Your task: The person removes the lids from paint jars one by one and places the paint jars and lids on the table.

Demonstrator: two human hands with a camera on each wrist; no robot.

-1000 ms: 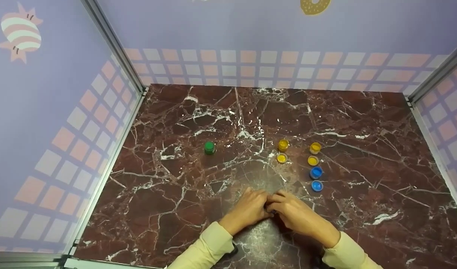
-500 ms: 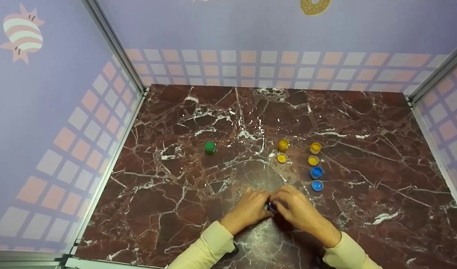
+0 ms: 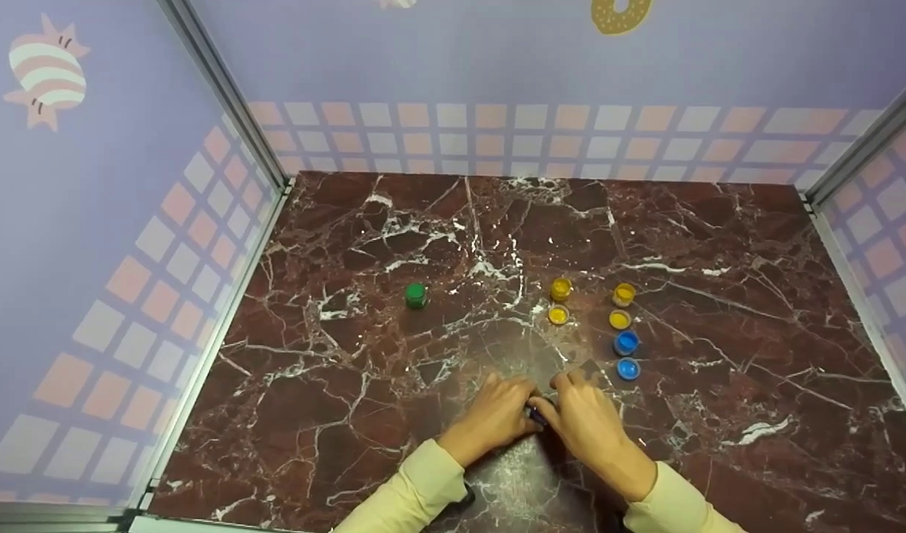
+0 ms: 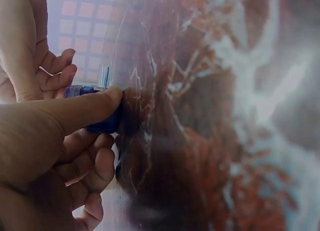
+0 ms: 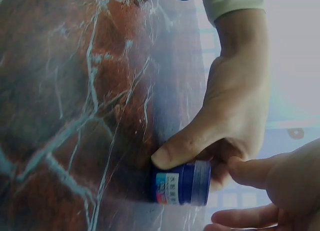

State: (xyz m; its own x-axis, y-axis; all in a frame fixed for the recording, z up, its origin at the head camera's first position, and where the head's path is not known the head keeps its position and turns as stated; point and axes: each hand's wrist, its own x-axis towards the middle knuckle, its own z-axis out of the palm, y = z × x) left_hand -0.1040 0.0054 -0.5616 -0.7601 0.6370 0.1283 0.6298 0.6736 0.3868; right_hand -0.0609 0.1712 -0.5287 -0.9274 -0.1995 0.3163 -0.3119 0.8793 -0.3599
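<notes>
1 labelled blue jar [image 5: 181, 185] in left hand [image 5: 222, 116]

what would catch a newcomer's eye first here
Probably the yellow jars and bright blue jar, right of centre on the dark veined tabletop, with a lone green jar left of them. Then, at the near middle, the left hand grips a dark blue jar, the right hand beside its lid.

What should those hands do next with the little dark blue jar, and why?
Probably the right hand should pinch the ridged lid and try a gentle twist: the left hand already grips the dark blue jar, the ridged lid appears to be on, and the right hand is beside it, thumb and fingers apart.
</notes>
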